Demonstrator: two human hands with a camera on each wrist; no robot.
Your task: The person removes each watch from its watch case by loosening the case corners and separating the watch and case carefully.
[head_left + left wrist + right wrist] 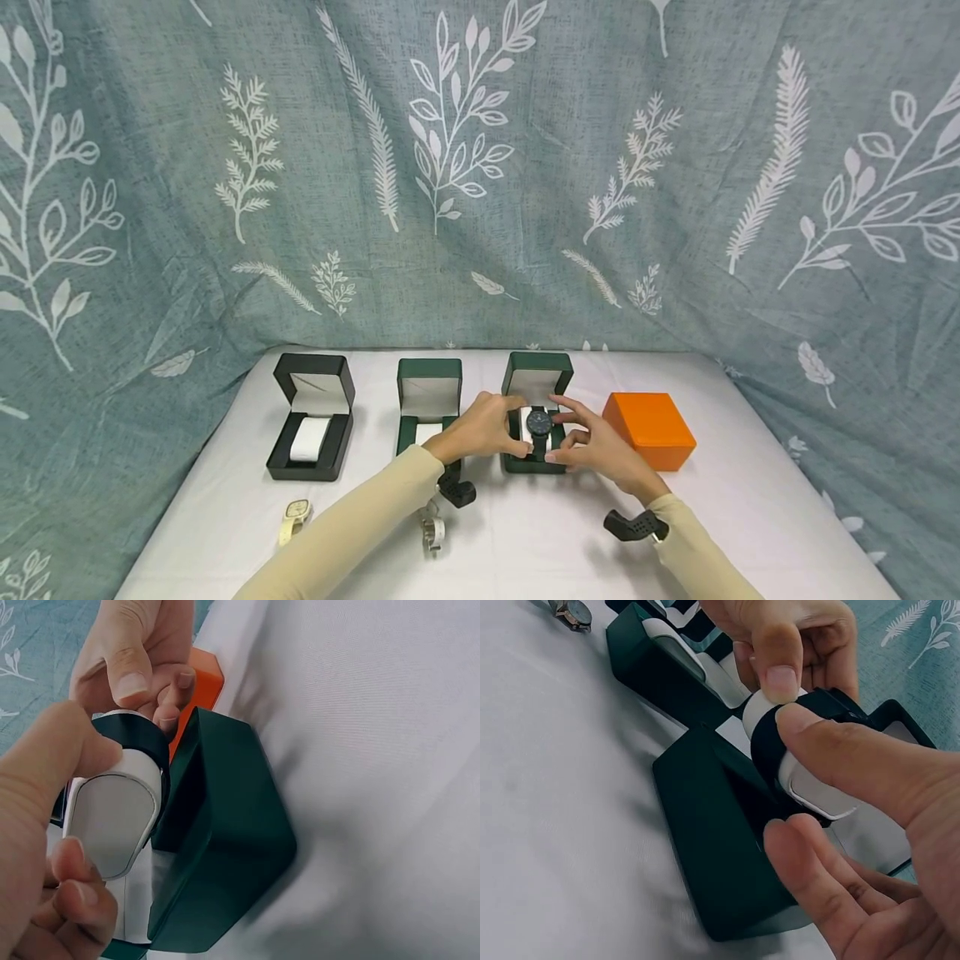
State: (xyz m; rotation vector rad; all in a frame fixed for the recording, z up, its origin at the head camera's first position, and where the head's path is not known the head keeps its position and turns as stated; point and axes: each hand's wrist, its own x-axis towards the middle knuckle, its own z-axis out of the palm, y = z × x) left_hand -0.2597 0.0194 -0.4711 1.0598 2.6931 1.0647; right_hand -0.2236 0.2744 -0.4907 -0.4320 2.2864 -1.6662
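Table (517, 554) is carrying, nearest the person, a silver watch (433, 533) and, farther left, a gold watch (297, 508), both lying on the near side of the black watch and to its left. The black watch (538, 422) is wrapping a white cushion (112, 817) at the mouth of the green box (534, 467). The left hand (483, 423) is gripping watch and cushion from the left; the right hand (602, 447) is gripping them from the right, its thumb pressing by the strap (539, 450), so the fingers of both are grasping. In the wrist views the cushion is riding above the box's wall, not sitting deep.

For good seating, both hands should be holding the cushion level, easing its ends down together and pressing there rather than on the watch's face.

The green box is standing around and under the watch, its lid (542, 362) rising behind. Left of the watch, a second green box (429, 368) is standing open, showing a pale cushion (429, 432); farther left, a black box (303, 474) is holding a bare cushion (310, 438). Right of the watch, an orange box (651, 417) is standing closed, hiding any contents. Behind everything, a curtain (480, 275) is hanging.
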